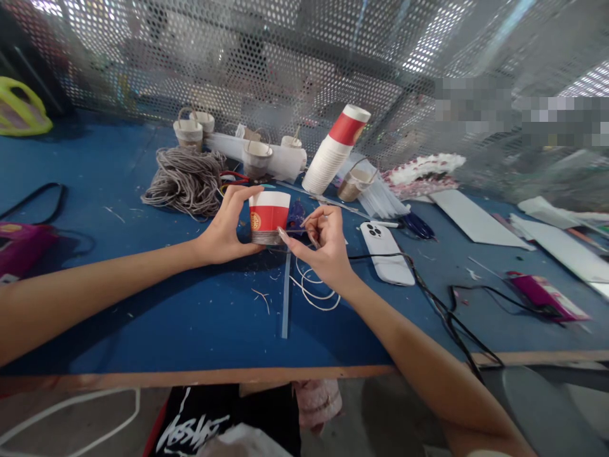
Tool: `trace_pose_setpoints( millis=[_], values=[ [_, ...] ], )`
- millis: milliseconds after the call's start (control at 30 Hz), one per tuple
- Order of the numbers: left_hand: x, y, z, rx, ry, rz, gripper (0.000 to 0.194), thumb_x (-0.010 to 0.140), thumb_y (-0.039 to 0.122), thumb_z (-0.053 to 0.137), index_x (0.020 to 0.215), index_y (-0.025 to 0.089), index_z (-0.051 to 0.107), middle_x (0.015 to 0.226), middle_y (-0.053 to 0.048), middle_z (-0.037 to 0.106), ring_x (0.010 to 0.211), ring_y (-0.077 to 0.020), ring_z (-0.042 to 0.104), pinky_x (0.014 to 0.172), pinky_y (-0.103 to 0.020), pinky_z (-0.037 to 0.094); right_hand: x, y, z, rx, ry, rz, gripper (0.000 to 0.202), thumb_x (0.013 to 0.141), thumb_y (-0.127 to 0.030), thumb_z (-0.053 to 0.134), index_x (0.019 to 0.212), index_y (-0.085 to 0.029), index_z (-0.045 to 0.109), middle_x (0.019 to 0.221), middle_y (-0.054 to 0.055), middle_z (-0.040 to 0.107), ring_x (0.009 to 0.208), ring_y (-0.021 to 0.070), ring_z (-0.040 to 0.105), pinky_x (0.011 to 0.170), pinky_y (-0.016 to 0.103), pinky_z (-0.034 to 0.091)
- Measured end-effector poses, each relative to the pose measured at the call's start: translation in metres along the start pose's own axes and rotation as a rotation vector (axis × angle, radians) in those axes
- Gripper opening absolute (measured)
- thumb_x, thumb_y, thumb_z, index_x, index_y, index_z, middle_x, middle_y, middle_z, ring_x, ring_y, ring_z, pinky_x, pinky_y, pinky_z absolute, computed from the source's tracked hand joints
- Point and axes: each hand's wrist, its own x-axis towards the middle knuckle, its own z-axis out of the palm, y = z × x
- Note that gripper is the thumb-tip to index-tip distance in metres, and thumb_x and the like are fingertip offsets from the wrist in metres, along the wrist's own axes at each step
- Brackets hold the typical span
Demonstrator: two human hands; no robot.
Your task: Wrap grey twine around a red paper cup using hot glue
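A red and white paper cup [269,209] stands at the middle of the table, with grey cord [266,237] wound in rows around its lower end. My left hand [227,230] grips it from the left, fingers along the top rim and thumb under the bottom. On the other side is my right hand [324,244], fingers curled and thumb tip by the cup's lower right edge. Whatever those fingers pinch is too small to make out. Partly hidden behind the cup is a dark blue object [295,216]. A translucent stick [286,304] points toward the table's front edge.
Grey cord lies in a heap [185,181] behind my left hand. A leaning stack of paper cups [333,152] and several small handled baskets [257,158] stand farther back. To the right are a white phone [386,254], a black cable [428,292] and white boards [480,219].
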Motion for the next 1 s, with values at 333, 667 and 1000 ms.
trace_pose_setpoints(
  millis=[333,667,1000],
  values=[
    [-0.0042,-0.007,0.0004,-0.106,-0.033,-0.072,0.096,0.065,0.043,0.087,0.144,0.025,0.037,0.136,-0.015,0.048,0.129,-0.0355,0.048,0.11,-0.059,0.045,0.0003,-0.0015,-0.0005,-0.01,0.021,-0.048,0.046,0.072,-0.037,0.075,0.092,-0.028,0.035,0.07,-0.009,0.036,0.058,0.0096,0.036,0.054,0.028,0.034],
    [-0.0059,-0.0057,0.0002,-0.181,-0.067,-0.126,0.097,0.066,0.044,0.087,0.145,0.025,0.036,0.138,-0.016,0.045,0.132,-0.0369,0.048,0.108,-0.058,0.049,0.0002,-0.0015,-0.0006,-0.027,0.054,-0.088,0.044,0.072,-0.034,0.075,0.093,-0.029,0.037,0.072,-0.008,0.037,0.059,0.0098,0.037,0.054,0.028,0.034],
    [-0.0043,-0.0013,0.0009,-0.271,-0.067,-0.162,0.091,0.067,0.039,0.088,0.142,0.026,0.038,0.142,-0.015,0.044,0.135,-0.035,0.048,0.112,-0.056,0.048,-0.0037,0.0025,0.0035,-0.093,0.117,-0.176,0.04,0.076,-0.032,0.074,0.095,-0.028,0.039,0.071,-0.008,0.036,0.059,0.0092,0.039,0.053,0.027,0.036]
  ],
)
